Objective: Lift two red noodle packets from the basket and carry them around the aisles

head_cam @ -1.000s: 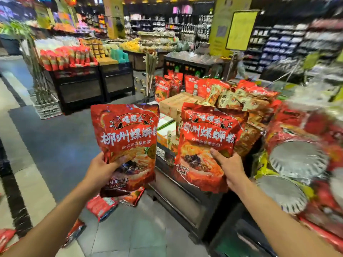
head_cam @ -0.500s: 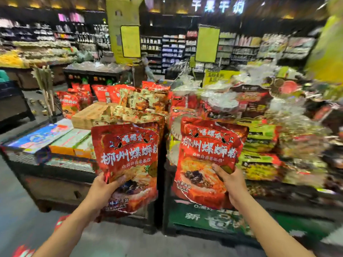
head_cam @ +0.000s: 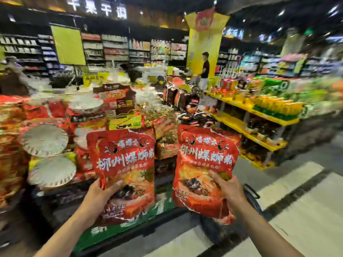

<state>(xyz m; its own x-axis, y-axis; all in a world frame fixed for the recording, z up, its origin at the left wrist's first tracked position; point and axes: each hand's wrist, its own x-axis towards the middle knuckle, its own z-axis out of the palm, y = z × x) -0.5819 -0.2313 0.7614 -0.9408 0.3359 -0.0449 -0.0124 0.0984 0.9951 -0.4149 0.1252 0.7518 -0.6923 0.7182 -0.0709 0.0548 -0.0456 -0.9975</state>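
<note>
The left hand [head_cam: 100, 193] grips the left red noodle pouch [head_cam: 124, 175] by its lower left corner, thumb curled across the printed front and the other fingers hidden behind it. The right hand [head_cam: 229, 190] holds the right red noodle pouch [head_cam: 206, 169] the same way at its lower right edge, thumb pressed over the front. Each pouch rises up from its fingers, long axis near upright, the right one tilted slightly to the right. The two sit side by side in the lower middle of the frame, apart, with a narrow gap between them, each hand equally close to its own pouch.

Behind them, across the middle left, a display table [head_cam: 115, 225] is heaped with red packets and round white foil trays [head_cam: 44, 140]. What looks like a dark cart handle [head_cam: 251, 191] shows just right of the right hand, though blur makes that unsure. Yellow shelves [head_cam: 259, 112] run along the middle right, and a person in a dark shirt [head_cam: 205, 68] stands by a yellow pillar [head_cam: 204, 45] in the upper middle
</note>
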